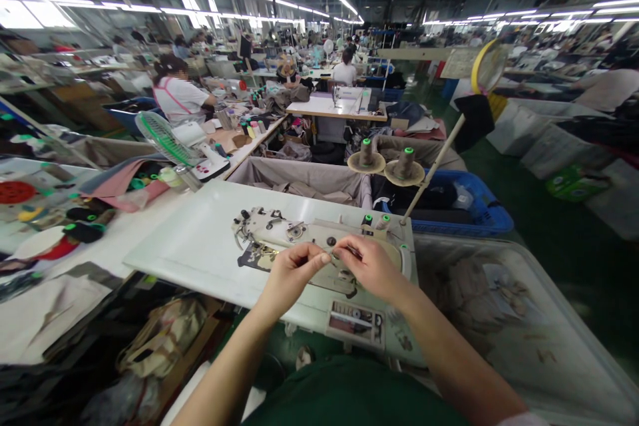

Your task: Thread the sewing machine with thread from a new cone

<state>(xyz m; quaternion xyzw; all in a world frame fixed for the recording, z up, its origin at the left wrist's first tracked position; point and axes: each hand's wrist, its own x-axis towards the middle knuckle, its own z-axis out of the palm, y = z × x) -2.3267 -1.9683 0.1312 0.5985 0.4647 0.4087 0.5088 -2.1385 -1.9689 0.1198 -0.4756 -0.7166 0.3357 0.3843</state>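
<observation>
Green desk fan [167,138] at far left, beside your pale work table [187,233]. Sewing machine [292,229] lies tipped over on the table. Your left hand [298,271] is over it, thumb and index closed together; can't tell if anything's between. Compartment tray [355,342] sits at the near edge. Your right hand [372,266], just beside the left, has fingers curled in a pinch; contents too small to tell. Clear bin [542,296] at right.

Desk fan [167,138] (green-rimmed), blue basket [490,205]
</observation>
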